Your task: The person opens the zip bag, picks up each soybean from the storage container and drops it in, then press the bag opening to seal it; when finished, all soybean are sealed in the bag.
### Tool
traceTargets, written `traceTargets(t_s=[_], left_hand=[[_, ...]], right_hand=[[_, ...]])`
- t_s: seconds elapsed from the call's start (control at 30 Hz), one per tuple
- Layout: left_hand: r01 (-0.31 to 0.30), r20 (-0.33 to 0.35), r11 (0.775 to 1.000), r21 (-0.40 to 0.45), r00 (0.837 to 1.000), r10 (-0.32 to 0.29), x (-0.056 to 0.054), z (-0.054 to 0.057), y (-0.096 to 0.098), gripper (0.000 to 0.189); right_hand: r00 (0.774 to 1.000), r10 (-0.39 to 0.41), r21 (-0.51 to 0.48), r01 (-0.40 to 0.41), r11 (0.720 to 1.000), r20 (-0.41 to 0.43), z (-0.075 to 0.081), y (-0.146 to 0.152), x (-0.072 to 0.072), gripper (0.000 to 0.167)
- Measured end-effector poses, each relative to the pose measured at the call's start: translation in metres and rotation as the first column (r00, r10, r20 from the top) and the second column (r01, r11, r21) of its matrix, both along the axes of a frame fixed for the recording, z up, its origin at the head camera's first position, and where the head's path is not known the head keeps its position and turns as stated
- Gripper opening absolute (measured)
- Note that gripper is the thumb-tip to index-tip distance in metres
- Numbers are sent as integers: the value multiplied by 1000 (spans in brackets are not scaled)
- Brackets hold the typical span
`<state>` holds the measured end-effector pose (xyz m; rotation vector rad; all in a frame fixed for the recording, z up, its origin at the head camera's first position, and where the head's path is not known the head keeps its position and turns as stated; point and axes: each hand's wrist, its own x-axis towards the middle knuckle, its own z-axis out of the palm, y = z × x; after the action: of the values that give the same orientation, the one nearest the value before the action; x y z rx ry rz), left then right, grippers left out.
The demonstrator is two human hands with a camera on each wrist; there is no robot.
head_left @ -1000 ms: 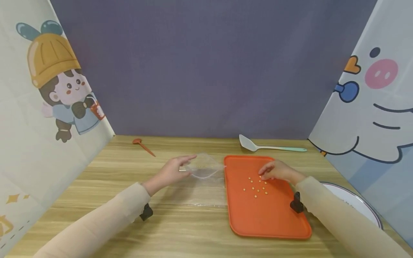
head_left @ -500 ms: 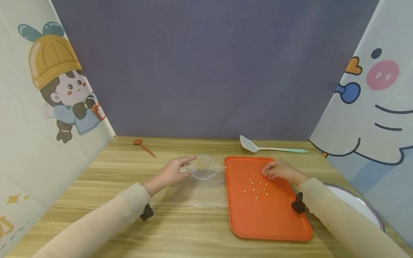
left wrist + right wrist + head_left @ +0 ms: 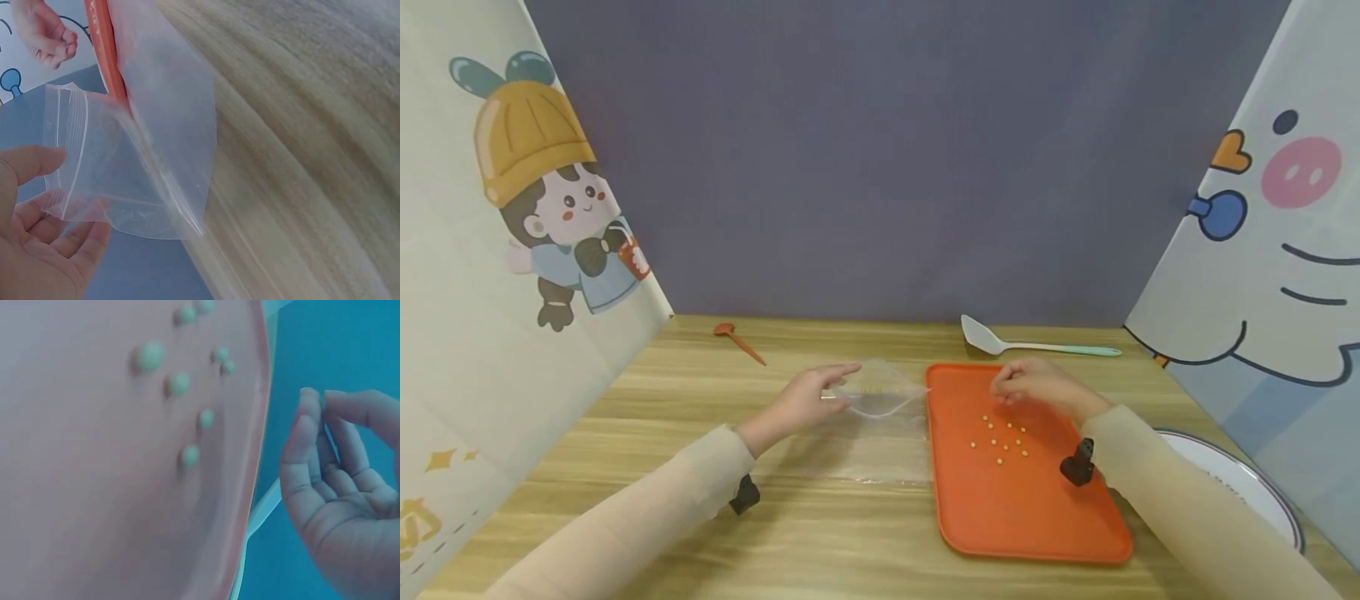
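Observation:
A clear zip-lock bag with its mouth spread apart is held at its left side by my left hand. In the left wrist view, the thumb is at the zip strip and the fingers lie behind the film. Small yellow specks, like beans, show inside the bag. My right hand is raised over the far part of an orange tray, thumb and index fingertips together in a pinch. The soybean between them is hidden by the fingers. Several yellow soybeans lie scattered mid-tray.
Behind the tray lies a white spatula with a mint handle. A small brown spoon rests at the back left. On the right, a white plate with a dark rim is partly covered by the right sleeve. The bag's lower part abuts the tray's left edge.
The right hand has taken one soybean off the tray, lifted and moved slightly left. The left hand keeps holding the bag in place.

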<state>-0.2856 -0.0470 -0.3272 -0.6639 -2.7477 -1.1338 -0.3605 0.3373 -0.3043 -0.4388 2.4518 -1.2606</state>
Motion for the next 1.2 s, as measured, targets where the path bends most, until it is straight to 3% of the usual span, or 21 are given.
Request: traceTargets(t_s=[0.47,0.7,0.9,1.2], left_hand=[[-6,3,1000,0,1000,6,1,0,-1,58],[-4,-10,1000,-4,1000,4,3,0,0,56],[-10,-3,1000,-6,1000,10,2,-1,1,57],[-3,-1,1000,4,1000,3,2,-2,-1,56]], right_hand=[[999,13,-69,-15,997,-30,16,-57,-3,34],[995,55,-125,-65,990,-82,26,-98,9,30],[996,53,-178,-64,982,-65,26,-127,12,27],[993,50,-114,-62,992,-104,26,-147,12,29]])
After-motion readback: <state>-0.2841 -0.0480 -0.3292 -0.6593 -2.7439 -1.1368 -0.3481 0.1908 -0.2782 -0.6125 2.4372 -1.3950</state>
